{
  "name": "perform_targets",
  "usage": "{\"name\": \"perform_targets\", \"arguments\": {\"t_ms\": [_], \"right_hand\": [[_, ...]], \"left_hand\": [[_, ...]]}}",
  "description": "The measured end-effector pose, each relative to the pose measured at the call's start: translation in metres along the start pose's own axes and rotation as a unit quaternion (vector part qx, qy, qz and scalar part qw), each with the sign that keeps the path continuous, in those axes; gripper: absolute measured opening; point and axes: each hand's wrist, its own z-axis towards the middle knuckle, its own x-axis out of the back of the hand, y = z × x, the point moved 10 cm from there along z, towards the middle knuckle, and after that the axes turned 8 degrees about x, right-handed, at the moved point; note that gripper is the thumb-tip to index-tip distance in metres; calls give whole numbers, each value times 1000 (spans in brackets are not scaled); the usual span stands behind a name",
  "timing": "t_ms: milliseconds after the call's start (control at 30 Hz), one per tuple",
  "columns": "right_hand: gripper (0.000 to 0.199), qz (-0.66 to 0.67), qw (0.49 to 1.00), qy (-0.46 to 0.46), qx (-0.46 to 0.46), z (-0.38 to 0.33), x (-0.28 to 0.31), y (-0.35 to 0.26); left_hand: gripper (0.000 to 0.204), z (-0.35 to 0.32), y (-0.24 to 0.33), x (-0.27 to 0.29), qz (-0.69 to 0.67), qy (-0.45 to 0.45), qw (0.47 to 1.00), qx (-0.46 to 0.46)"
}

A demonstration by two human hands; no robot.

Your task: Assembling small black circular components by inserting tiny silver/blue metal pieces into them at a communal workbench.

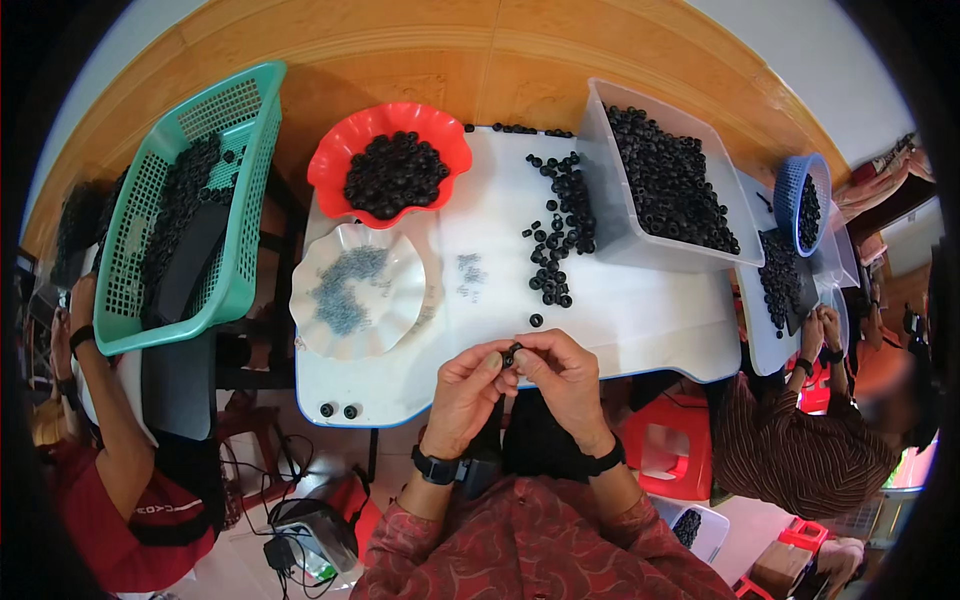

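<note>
Both hands meet over the near edge of the white plastic table [620, 330]. My left hand [465, 385] and right hand [565, 375] pinch one small black rubber ring [512, 353] between thumb and fingertips, held close and high, probably so I can see it.

Stock fans out within reach. Just beyond the ring lies a loose scatter of black rings [558, 235]. Right of that scatter stands a clear rectangular plastic tub [605, 215] heaped with them. Left of it, a red scalloped plastic bowl [340, 185] holds more. Below the red bowl, a white scalloped dish [400, 310] carries tiny grey bits; too small to identify. Two black rings [338, 410] sit at the table's near-left corner.

No readable labels or signs.
</note>
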Motion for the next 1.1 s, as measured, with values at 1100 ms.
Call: {"name": "perform_targets", "arguments": {"t_ms": [1100], "right_hand": [[16, -4, 999, 45, 21, -4, -3, -4]], "left_hand": [[23, 0, 1, 3, -33, 25, 999, 2]]}}
